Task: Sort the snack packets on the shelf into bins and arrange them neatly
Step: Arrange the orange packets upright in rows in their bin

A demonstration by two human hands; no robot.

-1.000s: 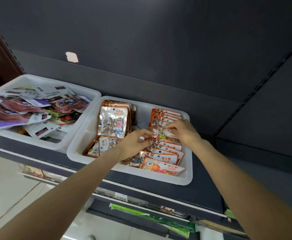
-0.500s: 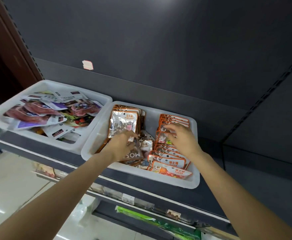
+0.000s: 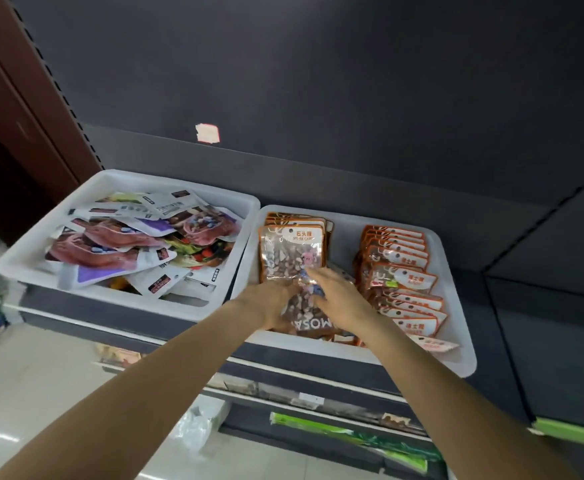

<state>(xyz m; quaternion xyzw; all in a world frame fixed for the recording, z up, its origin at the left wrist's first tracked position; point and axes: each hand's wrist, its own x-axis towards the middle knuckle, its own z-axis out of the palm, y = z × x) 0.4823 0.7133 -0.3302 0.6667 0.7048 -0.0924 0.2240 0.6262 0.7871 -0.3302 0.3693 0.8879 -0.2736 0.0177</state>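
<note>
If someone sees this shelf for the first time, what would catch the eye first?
Probably both hands meeting over a clear packet of brown pieces at the front of the right white bin: left hand, right hand. Next, the tidy orange-edged row on that bin's right side, against the jumbled packets in the left bin.
</note>
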